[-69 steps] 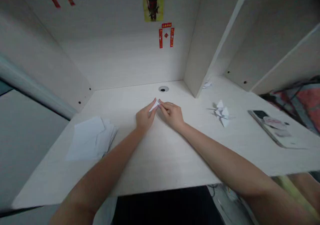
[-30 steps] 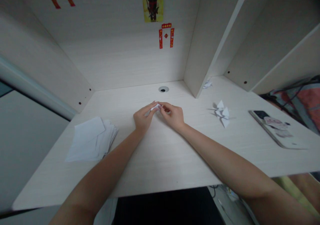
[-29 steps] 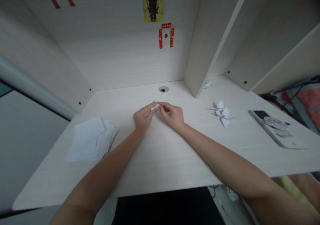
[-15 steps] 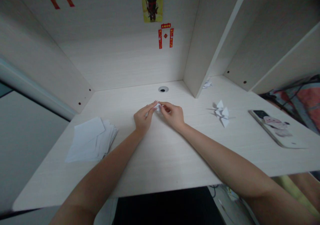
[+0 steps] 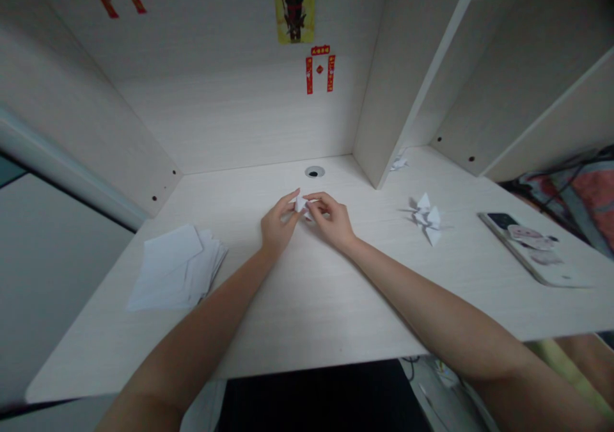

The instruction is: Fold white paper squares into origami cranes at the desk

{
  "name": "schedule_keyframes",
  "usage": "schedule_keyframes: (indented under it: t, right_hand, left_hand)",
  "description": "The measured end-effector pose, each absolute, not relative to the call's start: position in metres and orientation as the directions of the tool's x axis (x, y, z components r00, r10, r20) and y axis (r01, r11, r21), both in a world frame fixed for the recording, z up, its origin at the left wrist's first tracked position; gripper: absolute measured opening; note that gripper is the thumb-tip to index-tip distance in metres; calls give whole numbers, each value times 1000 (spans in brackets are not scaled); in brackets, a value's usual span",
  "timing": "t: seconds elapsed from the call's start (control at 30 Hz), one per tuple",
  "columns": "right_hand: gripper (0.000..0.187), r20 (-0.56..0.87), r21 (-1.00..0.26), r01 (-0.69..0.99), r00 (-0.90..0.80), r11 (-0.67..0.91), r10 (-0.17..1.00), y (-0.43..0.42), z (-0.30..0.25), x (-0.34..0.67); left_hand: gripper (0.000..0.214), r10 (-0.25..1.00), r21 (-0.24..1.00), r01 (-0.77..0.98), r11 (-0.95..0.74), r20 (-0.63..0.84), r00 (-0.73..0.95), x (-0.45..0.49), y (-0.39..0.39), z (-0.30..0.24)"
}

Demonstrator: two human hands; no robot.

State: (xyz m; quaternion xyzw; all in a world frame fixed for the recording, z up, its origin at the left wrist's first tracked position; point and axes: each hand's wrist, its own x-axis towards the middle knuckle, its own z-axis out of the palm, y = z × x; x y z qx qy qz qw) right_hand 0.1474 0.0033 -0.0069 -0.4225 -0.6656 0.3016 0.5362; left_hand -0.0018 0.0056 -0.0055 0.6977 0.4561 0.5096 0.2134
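Left hand (image 5: 275, 224) and right hand (image 5: 333, 222) pinch small folded white paper (image 5: 301, 205) between fingertips, hands nearly touching above middle of bench (image 5: 297, 329), just below cable grommet (image 5: 314, 172). Loose stack of white paper sheets (image 5: 175, 269) lies left of hands, well apart. Paper crane (image 5: 425, 217) rests to right, small paper scrap (image 5: 398, 163) beyond it by shelf divider (image 5: 400, 80). Smartphone (image 5: 527, 246) lies near right end of bench.
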Motion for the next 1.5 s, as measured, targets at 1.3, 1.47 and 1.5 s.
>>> schedule_keyframes:
  t: [1.3,1.47,1.5]
  right_hand:
    - [27,134,-948,-308,-141,85,981,25,-15,152]
    - [25,136,-943,-322,-151,81,979,23,-13,151]
    - [26,138,-941,-328,-164,79,977,22,-12,151]
  left_hand:
    - [35,961,965,9,-263,261,93,-6,24,-15]
    - [32,979,979,0,-206,206,15,-4,24,-14]
    - [31,980,980,-4,-198,198,0,-4,24,-13]
